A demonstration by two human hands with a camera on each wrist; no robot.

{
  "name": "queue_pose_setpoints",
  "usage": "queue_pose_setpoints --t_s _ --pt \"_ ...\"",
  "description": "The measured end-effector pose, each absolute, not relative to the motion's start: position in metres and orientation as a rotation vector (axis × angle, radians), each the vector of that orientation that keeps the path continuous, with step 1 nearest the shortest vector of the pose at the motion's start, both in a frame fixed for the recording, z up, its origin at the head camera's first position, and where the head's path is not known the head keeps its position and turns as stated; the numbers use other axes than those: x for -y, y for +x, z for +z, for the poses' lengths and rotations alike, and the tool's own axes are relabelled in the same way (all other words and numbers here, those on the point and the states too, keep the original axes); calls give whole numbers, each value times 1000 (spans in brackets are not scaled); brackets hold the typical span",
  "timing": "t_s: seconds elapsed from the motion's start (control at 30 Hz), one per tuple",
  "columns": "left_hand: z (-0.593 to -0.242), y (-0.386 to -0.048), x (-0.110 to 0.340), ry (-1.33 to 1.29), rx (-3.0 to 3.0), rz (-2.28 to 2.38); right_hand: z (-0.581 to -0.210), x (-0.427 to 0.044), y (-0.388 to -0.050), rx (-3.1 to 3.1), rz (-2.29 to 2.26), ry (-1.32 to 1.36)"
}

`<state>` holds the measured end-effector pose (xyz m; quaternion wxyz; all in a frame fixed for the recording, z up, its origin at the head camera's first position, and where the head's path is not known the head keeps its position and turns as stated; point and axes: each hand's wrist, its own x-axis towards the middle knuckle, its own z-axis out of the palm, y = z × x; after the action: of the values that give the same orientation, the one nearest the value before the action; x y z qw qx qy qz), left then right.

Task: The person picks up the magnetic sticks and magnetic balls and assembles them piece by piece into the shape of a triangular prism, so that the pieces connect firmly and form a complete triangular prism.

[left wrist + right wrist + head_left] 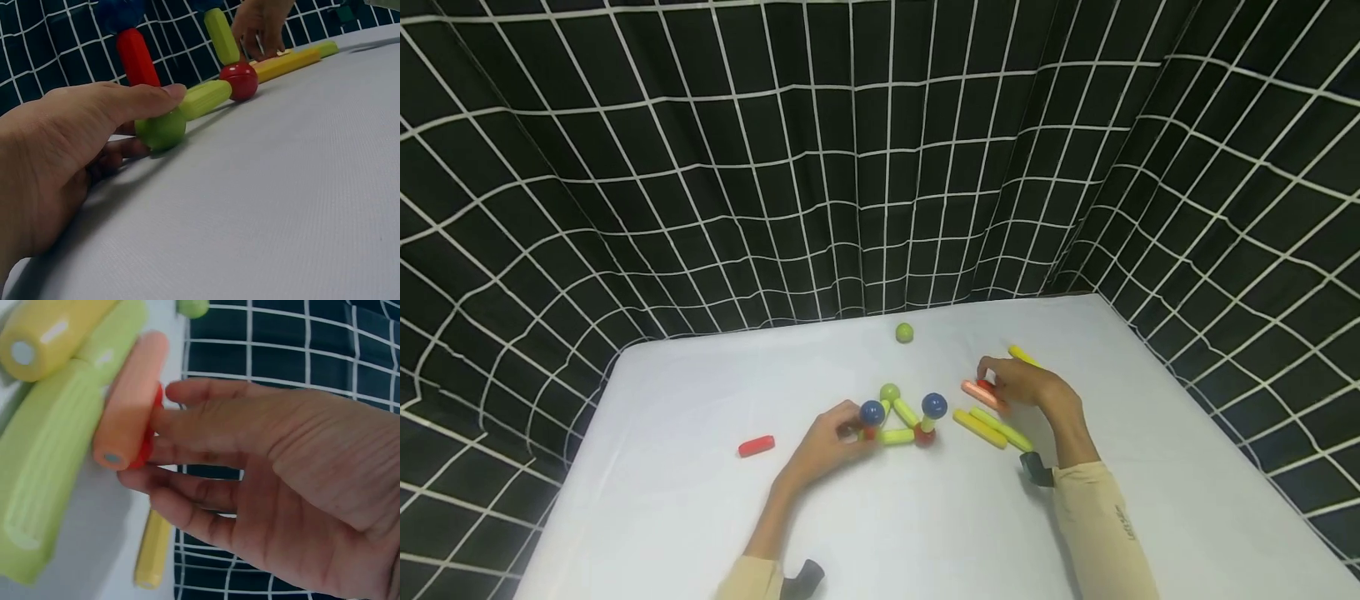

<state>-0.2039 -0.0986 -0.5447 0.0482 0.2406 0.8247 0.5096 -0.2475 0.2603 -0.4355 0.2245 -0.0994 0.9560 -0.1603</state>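
A ball-and-stick magnetic frame [897,437] stands mid-table, with a triangular base of light-green sticks. Two uprights carry blue balls [935,406]. My left hand [829,442] grips its near-left corner, the thumb across the green ball [161,131] at the foot of a red upright stick [137,57]. The other front corner is a red ball [240,81]. Farther right, my right hand [1017,380] pinches a red stick [147,447], mostly hidden behind an orange stick [132,403]; whether those two sticks touch cannot be told.
A yellow stick [979,428] and a light-green stick [1002,429] lie together in front of my right hand. Another yellow stick [1024,357] lies behind it. One loose green ball [904,332] sits near the back edge, and a red stick [756,446] lies at left.
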Motion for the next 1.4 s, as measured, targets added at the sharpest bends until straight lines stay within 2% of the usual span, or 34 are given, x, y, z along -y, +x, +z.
queue_pose_setpoints --t_s 0.17,0.5,0.77,0.97,1.23,1.4 --pt "-544 -203 97 756 -2502 1568 -441 -264 -248 -2640 -366 -172" --pt "-542 -201 98 745 -2521 1582 -435 -262 -248 -2742 -343 -205" --pt "-539 -200 97 773 -2558 1580 -395 -236 -228 -2830 -725 -623" --pt "-540 -201 98 747 -2551 1577 -373 -202 -205 -2747 -793 -886" --pt "-540 -201 98 719 -2547 1568 -378 -168 -195 -2750 -618 -1108" --pt "-540 -201 98 731 -2551 1561 -386 -158 -195 -2773 -572 -1143"
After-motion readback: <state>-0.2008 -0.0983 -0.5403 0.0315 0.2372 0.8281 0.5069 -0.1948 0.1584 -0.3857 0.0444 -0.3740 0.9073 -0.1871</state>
